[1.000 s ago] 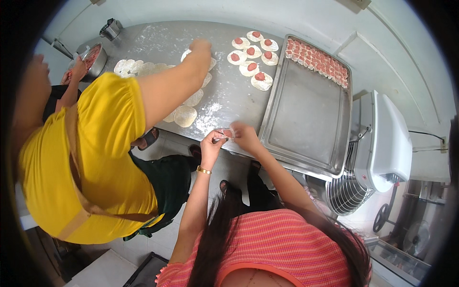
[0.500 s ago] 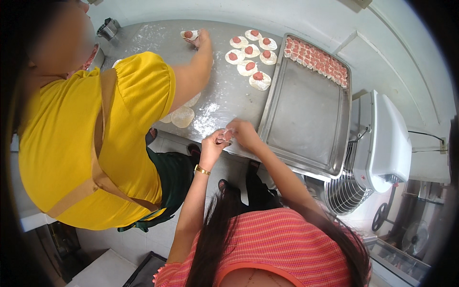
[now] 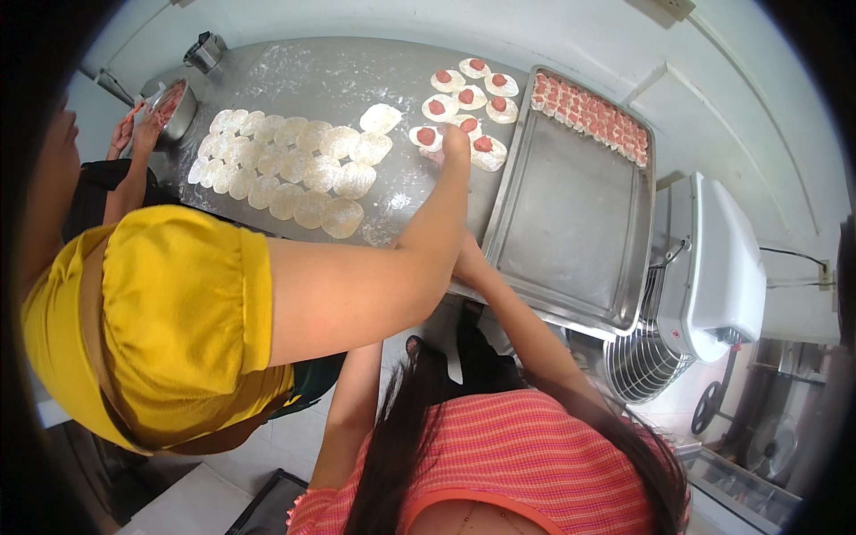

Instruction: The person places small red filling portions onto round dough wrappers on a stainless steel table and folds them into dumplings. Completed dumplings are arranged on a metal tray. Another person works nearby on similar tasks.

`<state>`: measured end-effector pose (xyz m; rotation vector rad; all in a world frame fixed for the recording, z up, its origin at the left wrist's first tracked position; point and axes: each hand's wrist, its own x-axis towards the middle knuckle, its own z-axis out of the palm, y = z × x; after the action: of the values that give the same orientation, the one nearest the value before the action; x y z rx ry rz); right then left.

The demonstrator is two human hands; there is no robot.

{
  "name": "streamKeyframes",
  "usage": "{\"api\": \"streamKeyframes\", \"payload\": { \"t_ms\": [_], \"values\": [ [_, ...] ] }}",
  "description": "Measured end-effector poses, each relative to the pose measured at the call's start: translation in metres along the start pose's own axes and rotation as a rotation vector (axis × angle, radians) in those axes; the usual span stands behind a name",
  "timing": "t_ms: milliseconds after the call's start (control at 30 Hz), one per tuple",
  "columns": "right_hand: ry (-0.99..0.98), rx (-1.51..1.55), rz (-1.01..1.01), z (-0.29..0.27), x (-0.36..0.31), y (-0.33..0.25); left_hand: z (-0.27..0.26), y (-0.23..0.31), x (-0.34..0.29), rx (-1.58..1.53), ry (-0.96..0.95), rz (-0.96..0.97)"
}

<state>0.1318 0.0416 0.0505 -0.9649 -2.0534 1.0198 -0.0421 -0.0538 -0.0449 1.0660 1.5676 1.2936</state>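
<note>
A co-worker's bare arm (image 3: 357,281) crosses in front of me and covers my left hand; only my left forearm (image 3: 346,410) shows below it. The back of my right hand (image 3: 470,259) is partly visible at the table's near edge, beside a large metal tray (image 3: 571,223). Its fingers, and anything in them, are hidden behind that arm. Beyond, the co-worker's hand (image 3: 432,157) is at a round dough wrapper with a ball of pink meat filling (image 3: 425,136). Several more filled wrappers (image 3: 489,154) lie around it.
Rows of small meat-filled dumplings (image 3: 588,111) line the tray's far end. Flat dough rounds (image 3: 290,165) overlap on the floured steel table (image 3: 321,71). At the left, another person's hands (image 3: 134,134) are beside a bowl of meat (image 3: 183,111). A white mixer (image 3: 727,259) stands right.
The co-worker's arm has swung right and toward me, bringing a filled wrapper to the group and covering my hands. The dough rounds and the meat bowl have come into sight.
</note>
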Motion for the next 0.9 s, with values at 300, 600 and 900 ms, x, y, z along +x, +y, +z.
{"api": "streamKeyframes", "payload": {
  "t_ms": [300,600,900],
  "values": [
    [0.028,-0.101,-0.079,0.019,-0.005,0.045,0.031,0.028,0.017,-0.049,-0.033,0.016],
    [-0.045,-0.146,-0.040,0.022,-0.009,0.038,0.027,0.067,0.012,0.413,-0.054,0.017],
    [0.133,0.007,0.017,-0.026,0.009,0.037,0.021,0.043,0.033,0.212,-0.033,-0.033]
  ]
}}
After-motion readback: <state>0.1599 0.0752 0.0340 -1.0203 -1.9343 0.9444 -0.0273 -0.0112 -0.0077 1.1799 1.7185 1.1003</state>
